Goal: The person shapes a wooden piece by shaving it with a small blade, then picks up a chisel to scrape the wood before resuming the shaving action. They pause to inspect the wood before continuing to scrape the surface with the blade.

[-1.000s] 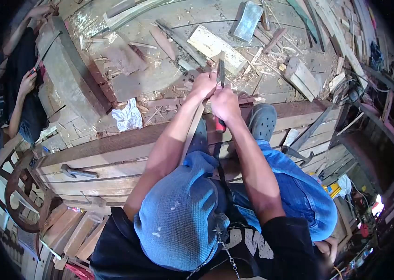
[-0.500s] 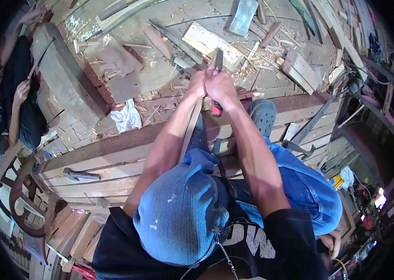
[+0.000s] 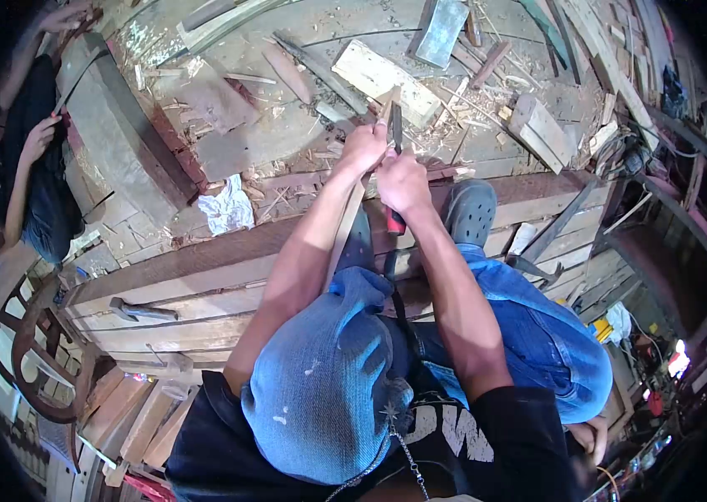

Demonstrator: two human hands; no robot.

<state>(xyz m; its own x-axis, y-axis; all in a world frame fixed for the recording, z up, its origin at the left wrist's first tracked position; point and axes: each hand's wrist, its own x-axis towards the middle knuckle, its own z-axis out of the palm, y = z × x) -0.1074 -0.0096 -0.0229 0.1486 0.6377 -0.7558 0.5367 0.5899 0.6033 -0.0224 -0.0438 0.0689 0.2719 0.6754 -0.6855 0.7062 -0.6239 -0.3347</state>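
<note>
My left hand (image 3: pixel 363 147) is closed around the upper end of a thin wooden slat (image 3: pixel 343 227), which runs down between my knees. Just below it, my right hand (image 3: pixel 404 184) grips a red-handled tool (image 3: pixel 394 222). The tool's dark blade (image 3: pixel 396 125) sticks up past my fingers against the slat's top end. The two hands touch each other. Both are held out over a thick wooden beam (image 3: pixel 203 263) where my grey clog (image 3: pixel 471 213) rests.
A hammer (image 3: pixel 141 309) lies on the planks at left. Beyond the beam are a crumpled white cloth (image 3: pixel 228 209), a pale wood block (image 3: pixel 385 79), a metal block (image 3: pixel 442 30) and scattered shavings. Another person (image 3: pixel 35 167) sits at far left. A wooden chair (image 3: pixel 27 351) stands lower left.
My right hand pushed the tool forward along the slat, level with my left hand, then drew back toward me to about where it started. The left hand barely moved.
</note>
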